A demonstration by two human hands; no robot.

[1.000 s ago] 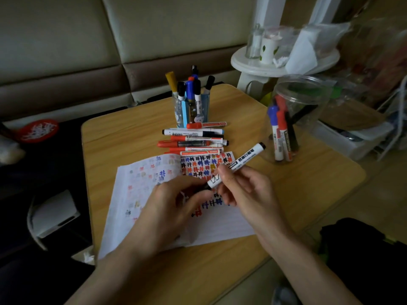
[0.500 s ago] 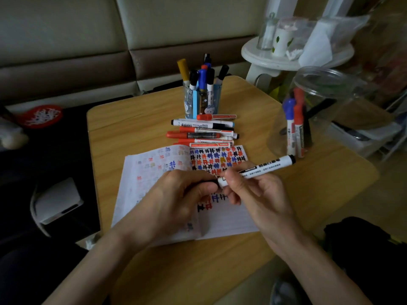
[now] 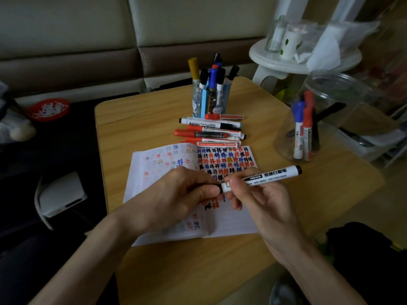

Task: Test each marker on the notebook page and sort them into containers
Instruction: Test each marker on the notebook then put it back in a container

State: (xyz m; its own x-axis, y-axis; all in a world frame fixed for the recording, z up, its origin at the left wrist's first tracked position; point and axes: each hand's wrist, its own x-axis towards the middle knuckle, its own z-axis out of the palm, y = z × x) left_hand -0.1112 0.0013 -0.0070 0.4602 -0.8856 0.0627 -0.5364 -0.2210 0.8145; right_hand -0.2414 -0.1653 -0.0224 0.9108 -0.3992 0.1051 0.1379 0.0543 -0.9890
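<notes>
Marker, M&G label, gripped by L hand & R hand

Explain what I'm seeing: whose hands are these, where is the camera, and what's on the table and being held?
No machine here: a person works bare-handed, and the one picture comes from a camera on their head, looking down. On the wooden table are an open notebook covered in coloured test marks, a pile of loose markers behind it, a blue cup full of markers, and a clear jar on the right holding a few. The right hand pinches a white marker by its barrel; the left hand grips its black end, seemingly the cap.
</notes>
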